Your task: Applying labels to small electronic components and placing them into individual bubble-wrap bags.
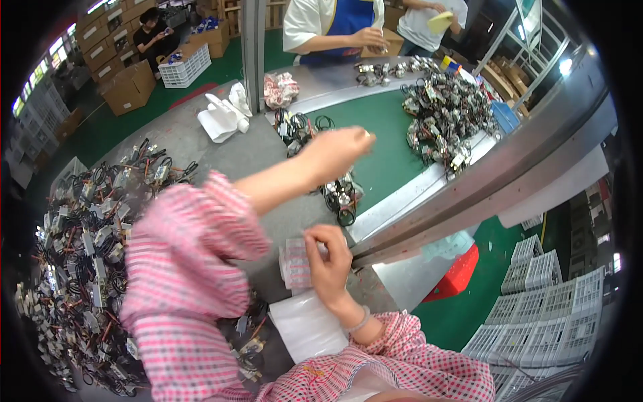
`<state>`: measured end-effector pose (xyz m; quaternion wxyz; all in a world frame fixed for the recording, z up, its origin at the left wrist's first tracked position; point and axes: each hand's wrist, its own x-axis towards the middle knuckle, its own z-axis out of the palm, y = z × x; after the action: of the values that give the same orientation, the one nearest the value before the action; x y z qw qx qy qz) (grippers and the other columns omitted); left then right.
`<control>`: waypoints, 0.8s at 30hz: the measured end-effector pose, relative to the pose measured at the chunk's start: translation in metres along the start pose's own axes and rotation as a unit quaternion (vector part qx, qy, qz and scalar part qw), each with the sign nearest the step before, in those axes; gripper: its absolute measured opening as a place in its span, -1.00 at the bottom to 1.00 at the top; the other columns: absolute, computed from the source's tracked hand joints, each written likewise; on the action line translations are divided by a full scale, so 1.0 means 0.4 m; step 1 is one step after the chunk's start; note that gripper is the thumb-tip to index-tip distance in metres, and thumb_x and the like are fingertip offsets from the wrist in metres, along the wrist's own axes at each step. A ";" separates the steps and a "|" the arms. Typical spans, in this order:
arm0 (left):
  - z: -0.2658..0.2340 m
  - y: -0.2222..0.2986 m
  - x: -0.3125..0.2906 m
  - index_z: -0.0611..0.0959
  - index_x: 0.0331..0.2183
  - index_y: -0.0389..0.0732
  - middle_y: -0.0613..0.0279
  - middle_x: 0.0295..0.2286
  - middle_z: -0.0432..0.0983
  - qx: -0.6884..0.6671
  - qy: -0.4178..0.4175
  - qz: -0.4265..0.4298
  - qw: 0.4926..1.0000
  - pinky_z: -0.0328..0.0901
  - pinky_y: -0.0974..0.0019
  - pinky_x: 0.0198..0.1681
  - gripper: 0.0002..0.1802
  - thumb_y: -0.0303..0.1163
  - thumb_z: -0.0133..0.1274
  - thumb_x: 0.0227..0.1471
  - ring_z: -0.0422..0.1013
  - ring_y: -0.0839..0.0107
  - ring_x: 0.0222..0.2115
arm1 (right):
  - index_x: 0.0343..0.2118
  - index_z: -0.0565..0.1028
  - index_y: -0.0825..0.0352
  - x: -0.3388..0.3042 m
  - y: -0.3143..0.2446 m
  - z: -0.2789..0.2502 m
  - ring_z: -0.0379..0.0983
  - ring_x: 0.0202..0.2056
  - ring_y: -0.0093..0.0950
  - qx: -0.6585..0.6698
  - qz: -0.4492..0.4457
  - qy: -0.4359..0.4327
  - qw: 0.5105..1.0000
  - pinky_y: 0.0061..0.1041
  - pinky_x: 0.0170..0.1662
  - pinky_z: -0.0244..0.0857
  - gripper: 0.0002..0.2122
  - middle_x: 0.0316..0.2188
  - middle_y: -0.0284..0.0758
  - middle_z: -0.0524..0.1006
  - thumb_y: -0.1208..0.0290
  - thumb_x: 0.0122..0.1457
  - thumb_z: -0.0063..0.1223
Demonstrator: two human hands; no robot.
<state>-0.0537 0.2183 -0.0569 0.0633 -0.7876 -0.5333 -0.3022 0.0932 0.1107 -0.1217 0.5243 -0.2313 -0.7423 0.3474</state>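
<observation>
No wording or number can be made out, only where printing sits. Rows of small pink print cover the thin, translucent, flat stack of sheets (293,269) on the grey tabletop (264,161), just left of the person's right hand (329,264) (the characters are too small to tell). Pale label patches show on the stacked brown cardboard cartons (100,53) at the upper left, and a dark printed mark stands on the open brown cardboard carton (128,88) near them. A small reddish marking sits low on the blue cloth apron (348,23) across the tabletop, blurred as well.
</observation>
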 end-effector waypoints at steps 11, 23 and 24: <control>0.125 -0.068 0.030 0.55 -0.32 -0.21 0.11 -0.29 0.47 0.062 -0.207 0.096 0.972 0.22 0.15 -0.06 -0.78 -0.36 -0.06 -0.05 0.34 0.16 -0.15 | -0.41 0.43 0.41 -0.050 0.018 -0.011 0.36 -0.43 -0.50 0.041 0.064 0.014 0.997 -0.63 -0.41 0.27 -0.93 -0.39 -0.27 0.43 0.60 0.02 0.05; -0.571 -0.357 -0.471 0.61 -0.41 -0.27 -0.05 -0.42 0.51 0.276 -0.348 -0.340 0.829 0.32 0.12 -0.28 -0.79 -0.44 -0.05 -0.16 0.43 0.02 -0.36 | -0.36 0.35 0.43 -0.021 0.046 0.020 0.32 -0.36 -0.61 0.086 0.074 0.011 0.993 -0.68 -0.34 0.29 -0.95 -0.30 -0.32 0.34 0.62 0.11 -0.07; -0.563 -0.346 -0.483 0.61 -0.43 -0.26 -0.04 -0.43 0.51 0.248 -0.306 -0.355 0.848 0.33 0.12 -0.27 -0.80 -0.43 -0.05 -0.15 0.43 0.03 -0.36 | -0.36 0.35 0.43 -0.013 0.044 0.010 0.32 -0.36 -0.61 0.084 0.068 0.016 0.994 -0.68 -0.34 0.29 -0.95 -0.30 -0.32 0.34 0.62 0.11 -0.07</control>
<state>-0.3152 0.0270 -0.0106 -0.0212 -0.5547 -0.8264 0.0947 0.0907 0.1175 -0.1389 0.5286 -0.2424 -0.6845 0.4396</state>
